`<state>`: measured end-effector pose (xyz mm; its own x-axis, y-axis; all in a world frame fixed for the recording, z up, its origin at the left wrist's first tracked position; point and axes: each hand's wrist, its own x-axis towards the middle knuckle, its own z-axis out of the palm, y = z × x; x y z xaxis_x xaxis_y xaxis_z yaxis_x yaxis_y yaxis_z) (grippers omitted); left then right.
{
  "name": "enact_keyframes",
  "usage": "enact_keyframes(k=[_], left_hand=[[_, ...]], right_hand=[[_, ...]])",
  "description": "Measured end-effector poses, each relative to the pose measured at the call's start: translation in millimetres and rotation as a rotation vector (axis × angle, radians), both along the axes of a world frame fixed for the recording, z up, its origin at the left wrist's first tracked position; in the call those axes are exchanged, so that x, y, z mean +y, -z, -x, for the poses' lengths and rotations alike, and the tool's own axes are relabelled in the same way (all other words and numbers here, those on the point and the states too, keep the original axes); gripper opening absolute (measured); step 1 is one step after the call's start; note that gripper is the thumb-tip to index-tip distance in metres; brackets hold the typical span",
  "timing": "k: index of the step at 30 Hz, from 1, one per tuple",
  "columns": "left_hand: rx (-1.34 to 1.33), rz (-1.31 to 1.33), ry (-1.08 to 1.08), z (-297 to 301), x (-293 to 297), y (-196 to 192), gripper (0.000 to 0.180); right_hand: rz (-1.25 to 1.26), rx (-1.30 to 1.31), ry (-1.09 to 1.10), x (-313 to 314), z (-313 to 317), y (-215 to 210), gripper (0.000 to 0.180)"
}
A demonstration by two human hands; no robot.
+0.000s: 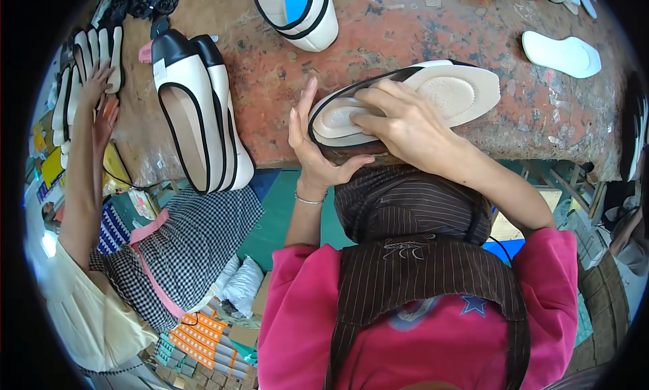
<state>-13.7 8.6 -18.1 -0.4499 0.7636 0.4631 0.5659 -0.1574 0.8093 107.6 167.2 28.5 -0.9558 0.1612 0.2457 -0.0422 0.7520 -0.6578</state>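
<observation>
A flat shoe with black edging [324, 142] lies sideways near the table's front edge, its heel end to the left. Over and partly inside it is a beige insole [481, 92], whose forefoot part sticks out to the right. My right hand [414, 129] is closed on the insole around its middle, fingers curled and thumb toward the heel pad. Around the heel end of the shoe, my left hand [312, 150] is spread, thumb apart from the fingers, palm close to the heel; exact contact is hard to tell.
White shoes with black toes [203, 112] stand left on the worn table [284, 106]. Another shoe with a blue lining [314, 25] is at the back, a white insole [562, 54] at the right. A co-worker's hands [101, 96] touch a row of shoes at the far left.
</observation>
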Motion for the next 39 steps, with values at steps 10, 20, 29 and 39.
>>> enact_keyframes(k=[10,20,29,39], left_hand=[[-0.086,0.104,0.058,14.7,-0.5,-12.0,0.082],[-0.162,0.09,-0.097,-2.6,3.4,-20.4,0.023],[0.045,0.316,-0.278,-123.2,25.5,-37.5,0.081],[0.132,0.29,-0.243,-136.6,37.7,-1.5,0.118]], right_hand=[[0.009,-0.044,-0.437,1.2,20.9,9.6,0.049],[-0.462,-0.067,-0.044,-17.7,-14.2,-3.6,0.035],[-0.06,0.111,0.637,72.8,-7.3,-69.1,0.038],[-0.355,-0.034,0.57,-10.9,-65.2,-20.9,0.041]])
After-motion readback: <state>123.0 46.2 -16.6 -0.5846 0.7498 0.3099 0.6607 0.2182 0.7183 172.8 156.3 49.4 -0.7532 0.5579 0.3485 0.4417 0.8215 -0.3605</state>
